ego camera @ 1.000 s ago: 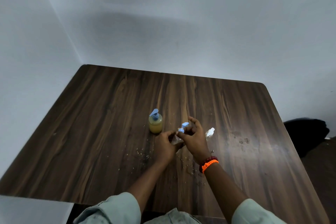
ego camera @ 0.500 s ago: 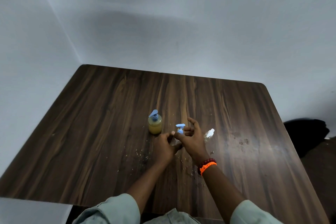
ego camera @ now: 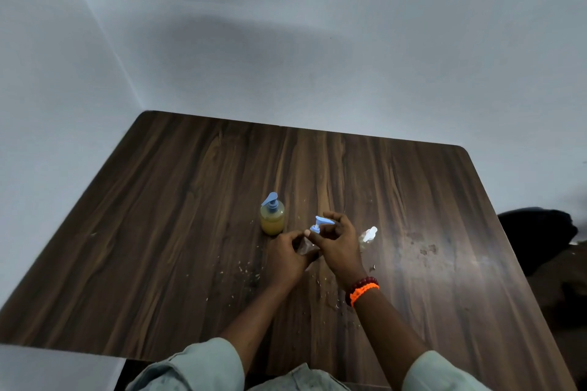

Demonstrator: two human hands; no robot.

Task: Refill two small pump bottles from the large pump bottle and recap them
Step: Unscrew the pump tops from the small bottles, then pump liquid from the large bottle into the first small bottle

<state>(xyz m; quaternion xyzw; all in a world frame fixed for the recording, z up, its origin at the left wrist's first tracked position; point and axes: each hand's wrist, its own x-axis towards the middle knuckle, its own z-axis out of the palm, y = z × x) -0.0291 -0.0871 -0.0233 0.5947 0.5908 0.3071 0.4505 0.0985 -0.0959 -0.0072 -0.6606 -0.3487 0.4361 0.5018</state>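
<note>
Over on the left of the action stands the large pump bottle [ego camera: 272, 220], upright on the dark wooden table [ego camera: 158, 232], amber liquid inside and a blue pump head on top, nobody touching it. Just right of it, the left hand [ego camera: 286, 259] curls its fingers around a small clear bottle [ego camera: 305, 246], holding the body down low near the tabletop; most of that bottle is hidden between the two hands. Right above it, the right hand [ego camera: 338, 244] pinches the blue pump cap [ego camera: 320, 225] at its collar between thumb and fingertips, the nozzle pointing off to the right; whether the cap is seated or off the neck, I cannot tell. Red and orange bracelets [ego camera: 363, 289] ring that wrist. Further right, the second small bottle [ego camera: 367, 236] stands just beside the right hand, white pump on, untouched. Small crumbs [ego camera: 251, 270] scatter the wood near the hands.
</note>
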